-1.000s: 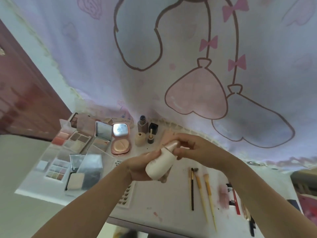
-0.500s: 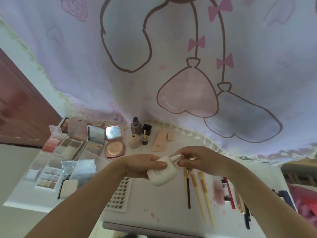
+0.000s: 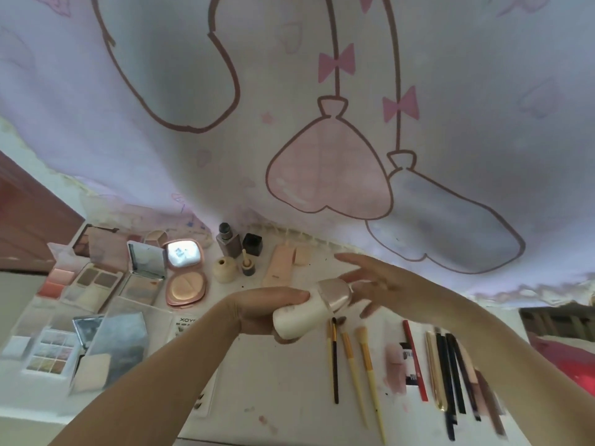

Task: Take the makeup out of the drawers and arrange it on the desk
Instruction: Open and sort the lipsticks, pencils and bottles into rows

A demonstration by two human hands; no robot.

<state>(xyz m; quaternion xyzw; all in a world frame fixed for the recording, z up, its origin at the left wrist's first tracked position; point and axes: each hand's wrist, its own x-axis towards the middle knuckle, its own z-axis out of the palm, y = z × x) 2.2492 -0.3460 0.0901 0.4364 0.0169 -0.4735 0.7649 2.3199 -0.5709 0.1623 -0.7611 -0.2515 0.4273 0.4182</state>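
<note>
My left hand (image 3: 257, 312) grips a white bottle with a pearly pink cap (image 3: 309, 312), held tilted above the middle of the white desk (image 3: 289, 397). My right hand (image 3: 376, 284) hovers just right of the cap with its fingers spread, holding nothing. Behind the hands stand small bottles (image 3: 229, 244), a round cream jar (image 3: 224, 269) and a pink tube (image 3: 278, 265). Open palettes (image 3: 96, 281) and a pink powder compact (image 3: 185, 275) cover the desk's left side.
Three makeup brushes (image 3: 351, 365) lie side by side right of centre, with pencils and lipsticks (image 3: 447, 375) further right. A pink cartoon cloth (image 3: 322, 123) hangs behind the desk. A red-brown door (image 3: 29, 226) is at the left. The desk's front edge is near my forearms.
My right hand let go of the bottle's cap and spread its fingers, drawing off to the right. The left hand kept the bottle, now tilted with the cap pointing right.
</note>
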